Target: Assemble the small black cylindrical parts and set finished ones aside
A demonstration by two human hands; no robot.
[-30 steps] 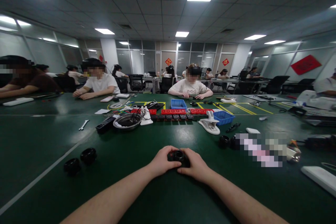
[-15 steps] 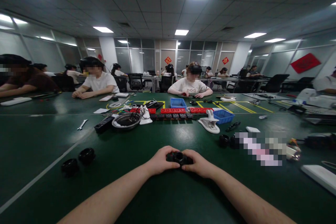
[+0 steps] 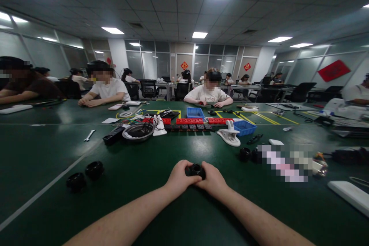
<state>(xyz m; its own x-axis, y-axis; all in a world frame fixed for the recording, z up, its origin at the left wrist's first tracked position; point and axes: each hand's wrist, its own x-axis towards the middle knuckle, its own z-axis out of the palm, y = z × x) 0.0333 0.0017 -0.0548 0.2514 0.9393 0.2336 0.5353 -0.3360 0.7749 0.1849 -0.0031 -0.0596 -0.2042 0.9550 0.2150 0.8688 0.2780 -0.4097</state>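
Both my hands close around a black round part (image 3: 196,169) with a ring-shaped opening facing up, just above or on the green table. My left hand (image 3: 182,177) grips it from the left, its thumb along the near side. From the right, my right hand (image 3: 212,178) wraps it, and the two thumbs nearly meet in front. The fingers hide most of its sides. To the left lie two similar black ring-like parts, a nearer one (image 3: 76,182) and a farther one (image 3: 94,170). Another black round part (image 3: 245,154) sits to the right.
Ahead are a white clip base (image 3: 229,137), a blue tray (image 3: 245,127), a second blue tray (image 3: 195,112), red socket strips (image 3: 190,121) and a round metal-rimmed dish (image 3: 138,132). A wrench (image 3: 89,135) lies left, a white slab (image 3: 350,196) right. Co-workers sit around the table.
My hands have drawn closer together around the black part, covering more of its sides. Its ring-shaped top stays in nearly the same place.
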